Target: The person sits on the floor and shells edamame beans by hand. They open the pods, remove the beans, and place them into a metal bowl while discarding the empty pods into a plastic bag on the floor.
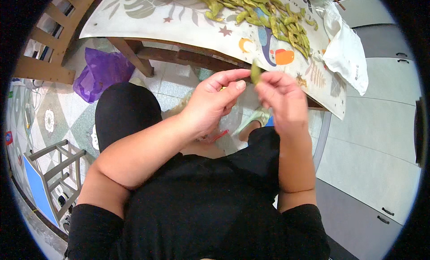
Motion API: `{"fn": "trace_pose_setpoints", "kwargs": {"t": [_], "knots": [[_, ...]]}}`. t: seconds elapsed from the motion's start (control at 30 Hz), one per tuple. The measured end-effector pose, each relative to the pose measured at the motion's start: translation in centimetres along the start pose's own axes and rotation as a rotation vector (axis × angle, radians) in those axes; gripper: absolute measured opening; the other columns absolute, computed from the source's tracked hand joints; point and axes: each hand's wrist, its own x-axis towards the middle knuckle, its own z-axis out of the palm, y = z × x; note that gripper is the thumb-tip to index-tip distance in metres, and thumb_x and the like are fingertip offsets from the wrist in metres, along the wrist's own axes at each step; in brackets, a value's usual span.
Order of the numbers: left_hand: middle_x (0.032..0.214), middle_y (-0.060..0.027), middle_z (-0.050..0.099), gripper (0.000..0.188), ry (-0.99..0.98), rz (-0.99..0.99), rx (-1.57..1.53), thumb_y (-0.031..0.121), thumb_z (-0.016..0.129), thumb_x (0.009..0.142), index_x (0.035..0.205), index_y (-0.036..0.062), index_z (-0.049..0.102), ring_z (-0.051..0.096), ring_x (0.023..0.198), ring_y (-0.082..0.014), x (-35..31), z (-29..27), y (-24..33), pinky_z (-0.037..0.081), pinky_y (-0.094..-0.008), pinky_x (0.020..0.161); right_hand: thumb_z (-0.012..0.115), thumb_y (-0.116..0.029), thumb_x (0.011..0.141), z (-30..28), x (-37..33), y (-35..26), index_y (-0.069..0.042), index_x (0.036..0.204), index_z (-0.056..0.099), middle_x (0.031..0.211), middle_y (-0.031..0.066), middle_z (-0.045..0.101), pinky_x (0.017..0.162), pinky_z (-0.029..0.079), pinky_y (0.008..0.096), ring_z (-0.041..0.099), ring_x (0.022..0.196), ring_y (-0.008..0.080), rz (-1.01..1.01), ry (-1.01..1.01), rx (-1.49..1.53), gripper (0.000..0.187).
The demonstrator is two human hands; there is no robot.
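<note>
A green bean pod (pixel 255 73), likely edamame, stands upright in the pinch of my right hand (pixel 284 96), whose fingers are a little blurred. Just left of it, my left hand (pixel 217 96) points its index finger at the pod, with the thumb below and the other fingers curled in. A small yellow-green bit shows between the left thumb and palm; most of it is hidden. Both hands are over my lap, near the table's front edge. Many more bean pods (pixel 286 25) lie heaped on the table (pixel 192 22), which has a patterned white cover.
A white plastic bag (pixel 345 49) hangs over the table's right corner. Left of my knee, a purple bag (pixel 101 74) lies on the tiled floor, with a blue-topped stool (pixel 51 179) at the lower left. Pale cabinets (pixel 371 139) line the right side. Wooden slats (pixel 49 36) stand at upper left.
</note>
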Motion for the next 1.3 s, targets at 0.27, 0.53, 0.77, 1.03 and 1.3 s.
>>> {"fn": "trace_pose_setpoints", "kwargs": {"t": [0.27,0.53,0.77,1.03,1.3], "knots": [[0.082,-0.0019,0.059,0.016,-0.004,-0.006,0.01,0.015,0.059,0.078,0.091,0.0064,0.058,0.041,0.053,-0.0038,-0.2,-0.1,-0.6,0.029,-0.0172,0.044,0.06,-0.01,0.074,-0.7,-0.9,3.7,-0.003,0.089,0.056,0.074,0.0005,0.056,0.051,0.036,0.0166,0.049,0.061,0.0055,0.233,-0.195,0.247,0.017],[0.075,-0.0035,0.058,0.011,-0.018,-0.003,0.061,0.014,0.057,0.078,0.084,0.0044,0.058,0.049,0.059,-0.0075,0.4,0.0,-1.2,0.034,-0.0178,0.049,0.054,-0.005,0.078,-1.4,-1.2,4.3,-0.002,0.083,0.054,0.074,0.0081,0.057,0.051,0.038,0.0188,0.05,0.056,0.0095,0.218,-0.233,0.335,0.006],[0.07,-0.0033,0.056,0.005,-0.008,0.079,0.007,0.009,0.056,0.079,0.078,0.0039,0.055,0.046,0.053,-0.0057,0.5,0.2,-1.5,0.032,-0.0171,0.046,0.053,-0.014,0.082,-0.7,-1.4,4.7,-0.007,0.073,0.052,0.067,0.002,0.055,0.047,0.035,0.0167,0.046,0.052,0.0049,0.296,-0.246,0.486,0.011],[0.054,0.0056,0.033,0.014,0.009,-0.172,-0.22,0.023,0.049,0.083,0.08,0.0101,0.049,0.029,0.043,-0.0035,1.0,-0.2,-2.0,0.021,-0.0165,0.036,0.047,-0.012,0.084,-0.5,-1.0,6.0,-0.007,0.078,0.05,0.07,0.0024,0.052,0.05,0.033,0.0179,0.043,0.056,0.0059,0.232,-0.171,0.547,0.009],[0.058,0.0028,0.038,0.01,0.129,-0.287,-0.431,0.021,0.05,0.083,0.082,0.0136,0.044,0.033,0.046,-0.0055,0.2,0.6,-1.4,0.022,-0.0167,0.037,0.049,-0.009,0.081,0.3,-0.8,6.5,-0.001,0.077,0.051,0.069,0.0074,0.054,0.059,0.042,0.0273,0.052,0.063,0.0171,-0.278,0.019,-0.228,0.009]]}}
